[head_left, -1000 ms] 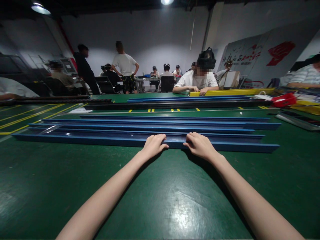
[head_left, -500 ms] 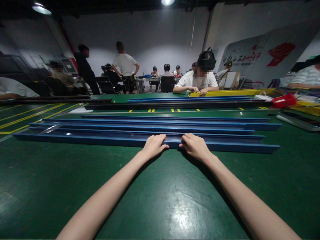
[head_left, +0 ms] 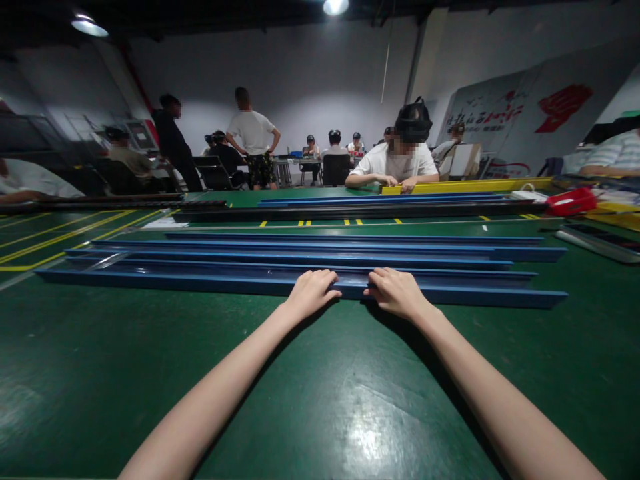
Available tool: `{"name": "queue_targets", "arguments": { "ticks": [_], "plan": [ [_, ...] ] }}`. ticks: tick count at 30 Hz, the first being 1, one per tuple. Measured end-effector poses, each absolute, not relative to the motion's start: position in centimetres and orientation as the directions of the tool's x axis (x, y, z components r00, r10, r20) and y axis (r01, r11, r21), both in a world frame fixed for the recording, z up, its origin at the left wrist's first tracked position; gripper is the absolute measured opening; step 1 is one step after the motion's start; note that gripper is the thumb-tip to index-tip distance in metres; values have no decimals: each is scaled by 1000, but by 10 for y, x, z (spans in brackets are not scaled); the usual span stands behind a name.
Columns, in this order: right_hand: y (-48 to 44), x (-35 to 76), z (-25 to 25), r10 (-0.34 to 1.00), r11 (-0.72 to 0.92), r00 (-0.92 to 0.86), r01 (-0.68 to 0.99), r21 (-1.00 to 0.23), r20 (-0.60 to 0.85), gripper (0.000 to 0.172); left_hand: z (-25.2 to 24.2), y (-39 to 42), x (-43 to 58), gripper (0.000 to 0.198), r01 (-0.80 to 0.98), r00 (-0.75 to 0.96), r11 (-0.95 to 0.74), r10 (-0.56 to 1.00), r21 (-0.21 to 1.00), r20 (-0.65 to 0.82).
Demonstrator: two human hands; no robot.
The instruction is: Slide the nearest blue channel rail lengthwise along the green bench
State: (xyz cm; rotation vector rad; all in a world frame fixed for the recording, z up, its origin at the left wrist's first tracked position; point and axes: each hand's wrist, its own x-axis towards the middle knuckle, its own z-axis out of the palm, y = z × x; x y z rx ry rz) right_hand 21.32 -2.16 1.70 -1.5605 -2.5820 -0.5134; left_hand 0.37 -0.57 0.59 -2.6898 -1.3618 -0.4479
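Observation:
A long blue channel strip lies crosswise on the green table, the nearest of several like it. Around its front wall, left of the middle, my left hand is closed, thumb on the near face and fingers over the top edge. My right hand grips the same wall a short way to the right, its fingers curled over the edge. A short stretch of blue wall shows between the two hands. Clear, shiny film shows at the left end of the strips.
Beyond the blue strips lies a black bar. Across the table a person in a white shirt has both hands at a yellow strip. A red object and a phone-like device sit at the right.
The front blue strip and both my hands have shifted slightly to the right. Both hands keep their hold. The view has moved a little as well.

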Motion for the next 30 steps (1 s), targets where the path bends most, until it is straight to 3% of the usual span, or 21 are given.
{"name": "queue_targets", "arguments": {
  "ticks": [16, 30],
  "plan": [
    [-23, 250, 27, 937, 279, -306, 946, 167, 169, 23, 1, -1, 1, 30, 830, 532, -558, 795, 7, 291],
    [-26, 230, 15, 853, 417, -453, 890, 184, 258, 35, -3, -1, 1, 32, 839, 531, -542, 791, -54, 305]
  ]
}}
